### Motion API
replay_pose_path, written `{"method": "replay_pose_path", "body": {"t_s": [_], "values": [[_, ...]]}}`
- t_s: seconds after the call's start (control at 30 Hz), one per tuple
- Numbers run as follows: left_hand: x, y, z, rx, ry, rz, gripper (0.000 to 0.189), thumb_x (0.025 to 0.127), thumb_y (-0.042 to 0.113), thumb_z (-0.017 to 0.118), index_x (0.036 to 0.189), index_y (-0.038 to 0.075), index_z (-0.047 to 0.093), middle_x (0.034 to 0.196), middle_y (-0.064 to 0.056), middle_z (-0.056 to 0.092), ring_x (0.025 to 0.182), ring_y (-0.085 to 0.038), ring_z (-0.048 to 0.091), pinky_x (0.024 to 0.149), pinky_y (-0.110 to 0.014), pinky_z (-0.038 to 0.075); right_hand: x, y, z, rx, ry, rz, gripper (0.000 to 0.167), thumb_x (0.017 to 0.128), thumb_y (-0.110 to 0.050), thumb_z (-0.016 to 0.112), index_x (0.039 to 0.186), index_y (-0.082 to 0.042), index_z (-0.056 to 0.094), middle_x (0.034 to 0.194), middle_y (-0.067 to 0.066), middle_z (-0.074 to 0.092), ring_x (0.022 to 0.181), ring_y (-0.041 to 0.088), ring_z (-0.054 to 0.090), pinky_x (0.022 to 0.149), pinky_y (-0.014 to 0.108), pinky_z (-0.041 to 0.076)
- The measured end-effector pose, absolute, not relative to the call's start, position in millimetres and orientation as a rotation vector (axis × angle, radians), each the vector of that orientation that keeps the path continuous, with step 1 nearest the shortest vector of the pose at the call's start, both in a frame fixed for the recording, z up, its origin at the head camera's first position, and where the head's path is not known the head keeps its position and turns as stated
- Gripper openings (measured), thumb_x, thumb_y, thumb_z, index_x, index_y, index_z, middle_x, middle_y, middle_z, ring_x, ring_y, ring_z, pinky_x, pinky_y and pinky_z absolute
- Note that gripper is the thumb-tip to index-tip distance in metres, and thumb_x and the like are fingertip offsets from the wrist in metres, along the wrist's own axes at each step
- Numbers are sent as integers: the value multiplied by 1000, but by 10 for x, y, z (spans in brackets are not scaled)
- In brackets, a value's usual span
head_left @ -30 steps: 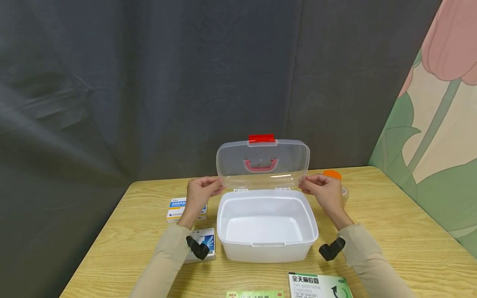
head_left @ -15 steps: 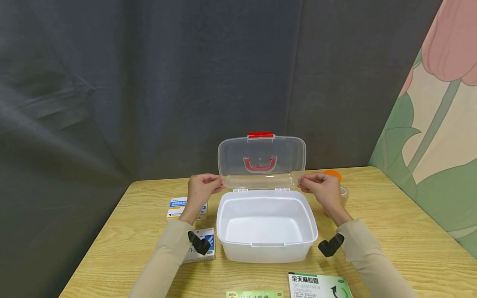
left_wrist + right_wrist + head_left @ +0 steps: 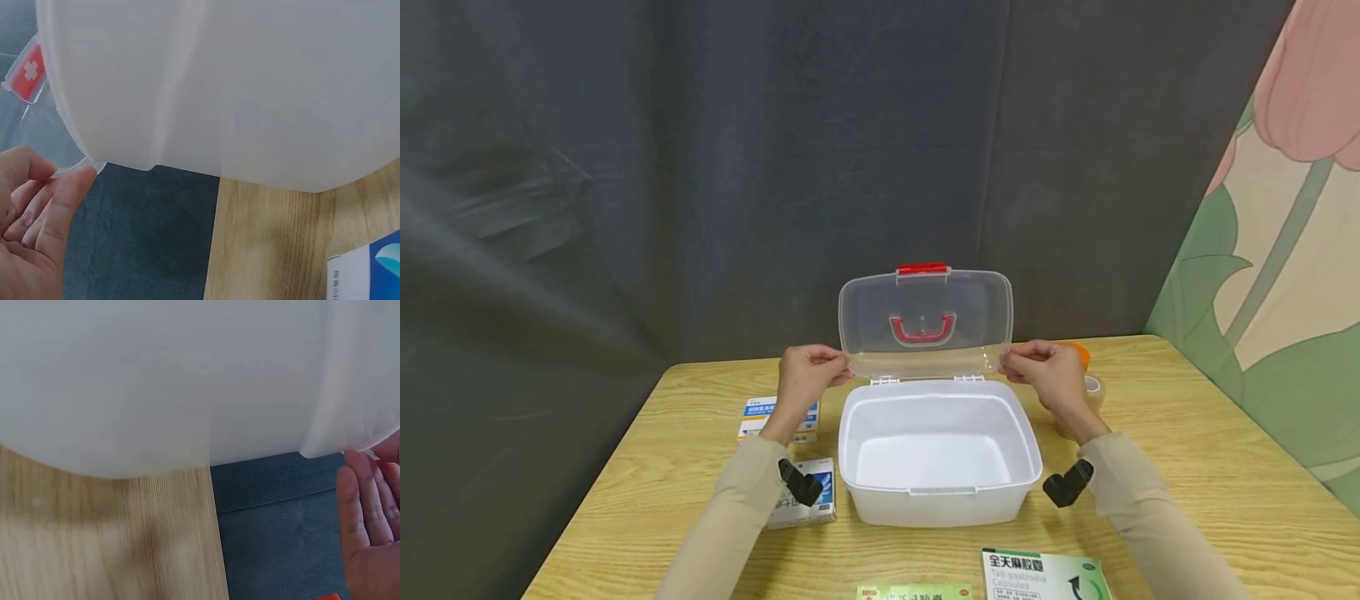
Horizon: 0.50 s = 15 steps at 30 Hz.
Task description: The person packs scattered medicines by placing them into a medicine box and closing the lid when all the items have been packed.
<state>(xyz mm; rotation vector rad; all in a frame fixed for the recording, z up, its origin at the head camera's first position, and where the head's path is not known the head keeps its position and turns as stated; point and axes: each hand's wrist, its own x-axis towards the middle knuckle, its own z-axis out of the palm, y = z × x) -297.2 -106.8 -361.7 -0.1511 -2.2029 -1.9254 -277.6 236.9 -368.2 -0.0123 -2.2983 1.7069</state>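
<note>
A white plastic box (image 3: pixel 940 504) stands on the table with its clear hinged lid (image 3: pixel 880 304) raised behind it. The lid bears a pink-red handle (image 3: pixel 922 337) and a red latch (image 3: pixel 922 269), which shows a white cross in the left wrist view. My left hand (image 3: pixel 802 380) pinches the lid's lower left corner between thumb and fingers. At the opposite lower corner my right hand (image 3: pixel 1051 379) pinches the lid too. In both wrist views the box's side wall (image 3: pixel 225 87) fills most of the picture. The inside of the box holds nothing that I can see.
Left of the box lie a blue-and-white medicine box (image 3: pixel 758 419) and another carton (image 3: pixel 816 500), partly behind my sleeve. In front are a green carton (image 3: pixel 914 592) and a white-green capsule box (image 3: pixel 1037 575). Behind my right hand stand an orange-topped item (image 3: pixel 1081 354) and a tape roll (image 3: pixel 1094 392).
The lid has tilted further back on its hinges, with both hands still pinching its lower corners. The hands have shifted only slightly, away from me.
</note>
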Motion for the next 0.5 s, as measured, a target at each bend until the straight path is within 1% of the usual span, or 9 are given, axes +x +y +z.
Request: {"method": "replay_pose_path", "body": {"t_s": [0.07, 0.27, 0.5], "values": [[-2979, -1072, -3603, -165, -2214, -1912, 8, 85, -1, 71, 86, -8, 72, 76, -16, 70, 64, -21, 70, 62, -30, 59, -2779, 2373, -3663, -23, -2319, 1704, 35, 89, -22, 73, 106, 8, 65, 97, 16, 70, 75, 12, 70, 70, 26, 57], [-3003, -1073, -3564, -164, -2249, -1878, 8, 84, 0, 71, 84, -8, 72, 73, -16, 70, 62, -21, 70, 60, -29, 58, -2823, 2366, -3638, -17, -2326, 1725, 30, 89, -14, 72, 105, 10, 65, 95, 17, 70, 73, 13, 70, 69, 28, 57], [-3028, -1068, -3552, -144, -2279, -1831, 6, 81, -1, 69, 80, -7, 71, 68, -14, 69, 57, -19, 68, 56, -28, 58, -2850, 2352, -3628, -21, -2365, 1713, 29, 89, -15, 71, 102, 10, 65, 91, 16, 71, 71, 15, 70, 67, 28, 58]]}}
